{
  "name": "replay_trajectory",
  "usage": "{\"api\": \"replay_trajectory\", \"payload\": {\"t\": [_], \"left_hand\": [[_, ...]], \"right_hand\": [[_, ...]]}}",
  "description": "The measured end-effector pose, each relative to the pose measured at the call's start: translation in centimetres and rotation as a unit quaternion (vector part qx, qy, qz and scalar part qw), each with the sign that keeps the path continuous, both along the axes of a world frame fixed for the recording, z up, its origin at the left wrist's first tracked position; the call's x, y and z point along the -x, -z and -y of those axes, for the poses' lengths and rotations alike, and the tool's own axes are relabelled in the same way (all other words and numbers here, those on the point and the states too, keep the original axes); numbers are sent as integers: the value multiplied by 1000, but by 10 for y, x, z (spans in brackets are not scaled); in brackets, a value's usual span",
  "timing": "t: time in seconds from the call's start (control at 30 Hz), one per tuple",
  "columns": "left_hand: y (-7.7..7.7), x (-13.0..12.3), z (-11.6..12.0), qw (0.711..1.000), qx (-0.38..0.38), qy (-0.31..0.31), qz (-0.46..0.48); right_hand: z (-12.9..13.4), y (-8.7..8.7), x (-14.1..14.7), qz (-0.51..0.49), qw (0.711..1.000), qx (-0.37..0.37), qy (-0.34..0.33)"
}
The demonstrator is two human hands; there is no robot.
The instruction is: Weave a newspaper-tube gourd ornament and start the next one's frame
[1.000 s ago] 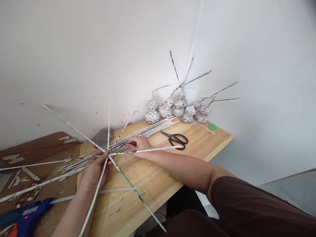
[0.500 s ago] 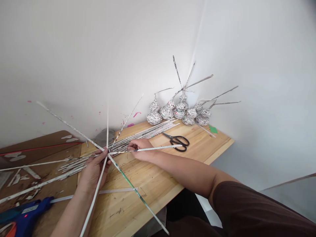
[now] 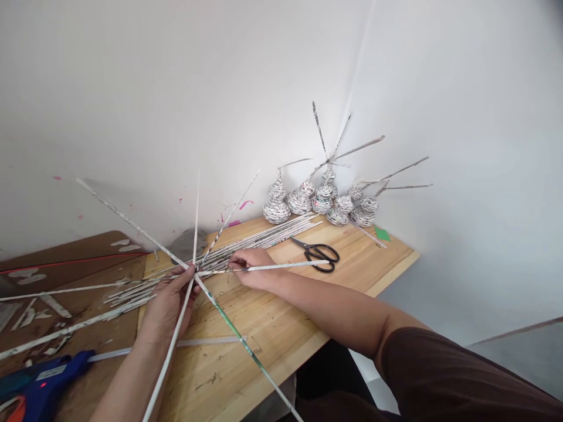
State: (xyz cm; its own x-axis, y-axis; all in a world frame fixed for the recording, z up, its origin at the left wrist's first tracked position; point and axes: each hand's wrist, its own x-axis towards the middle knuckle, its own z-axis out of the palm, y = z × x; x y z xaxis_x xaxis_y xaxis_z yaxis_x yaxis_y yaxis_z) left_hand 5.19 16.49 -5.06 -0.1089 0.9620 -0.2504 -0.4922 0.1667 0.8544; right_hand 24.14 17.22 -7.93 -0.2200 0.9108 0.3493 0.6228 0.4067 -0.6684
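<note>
Several thin rolled newspaper tubes (image 3: 231, 324) cross at one point and fan out like a star. My left hand (image 3: 167, 299) is closed around that crossing, thumb on top, with some fingers hidden behind. To its right, my right hand (image 3: 253, 266) has its fingers closed at one tube (image 3: 290, 266) that points right across the wrist. The fingertips partly hide what they grip. Beneath both hands lies a bundle of more newspaper tubes (image 3: 268, 234).
Black-handled scissors (image 3: 323, 253) lie right of the bundle. Several woven newspaper gourds (image 3: 277, 202) with sticking-out tube ends stand by the wall. A blue glue gun (image 3: 48, 381) rests at lower left near brown cardboard (image 3: 127, 340). A green paper piece (image 3: 382, 234) lies near the wooden table's (image 3: 396, 255) right corner.
The view has shifted slightly, so most things appear a little further right. Both hands keep their hold on the tubes, with hardly any movement relative to the table.
</note>
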Motion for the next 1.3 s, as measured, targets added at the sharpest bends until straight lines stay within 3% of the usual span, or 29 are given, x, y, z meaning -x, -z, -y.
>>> {"api": "replay_trajectory", "payload": {"t": [0.43,0.73,1.07,1.3], "left_hand": [[1,1,1,1000,2,7,-4],[-2,-4,1,1000,19,5,16],[2,-13,6,997,-22,52,47],[4,-6,1,997,-18,17,69]], "right_hand": [[1,0,1,17,1000,10,12],[4,0,0,-11,1000,-5,-18],[-3,1,3,-48,998,24,-17],[1,0,3,-55,998,5,15]]}}
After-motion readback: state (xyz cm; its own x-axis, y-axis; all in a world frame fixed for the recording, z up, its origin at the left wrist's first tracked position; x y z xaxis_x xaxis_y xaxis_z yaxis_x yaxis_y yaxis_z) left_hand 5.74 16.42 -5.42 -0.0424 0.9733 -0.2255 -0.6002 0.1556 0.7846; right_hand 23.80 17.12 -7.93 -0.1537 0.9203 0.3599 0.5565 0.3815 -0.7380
